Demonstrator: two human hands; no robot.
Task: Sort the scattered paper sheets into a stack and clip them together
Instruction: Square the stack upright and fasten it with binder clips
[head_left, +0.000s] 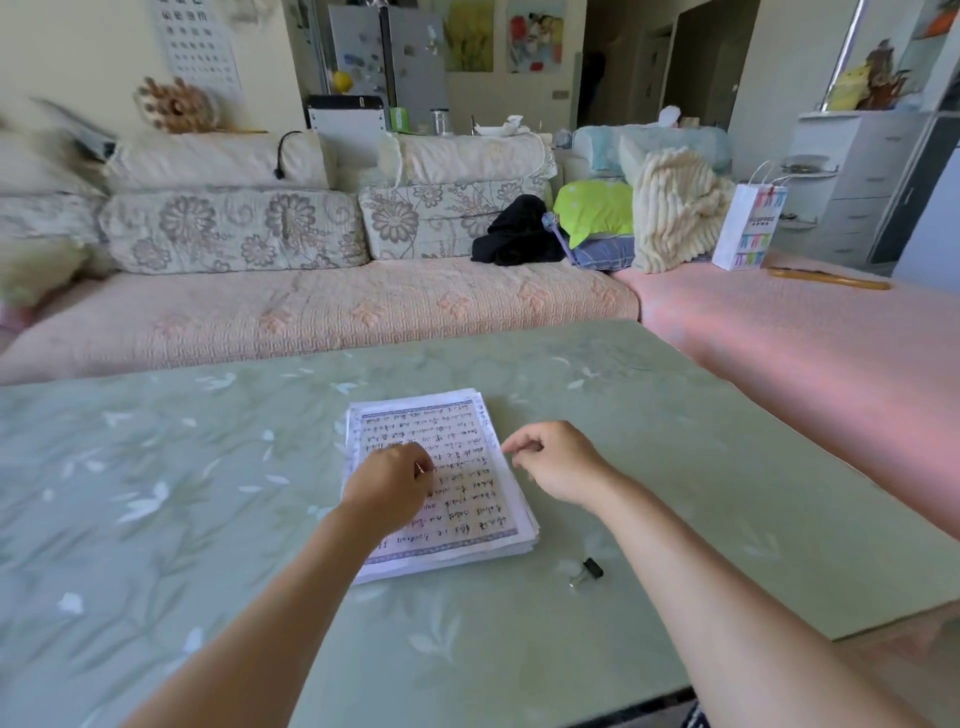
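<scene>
A stack of handwritten paper sheets (457, 441) lies on the green floral table (208, 493), its edges roughly lined up. My left hand (389, 488) hovers or rests over the stack's left middle with its fingers curled; nothing shows in its grasp. My right hand (558, 462) floats just beside the stack's right edge, fingers loosely curled and holding nothing. A small black binder clip (587, 571) lies on the table to the right of the stack's near corner, under my right forearm's line, apart from both hands.
A long sofa (311, 312) with floral cushions runs behind the table, with a pink-covered seat (805, 338) to the right. Clothes, a blanket and a white paper bag (748, 228) sit on it. The table's right edge (779, 431) angles toward me.
</scene>
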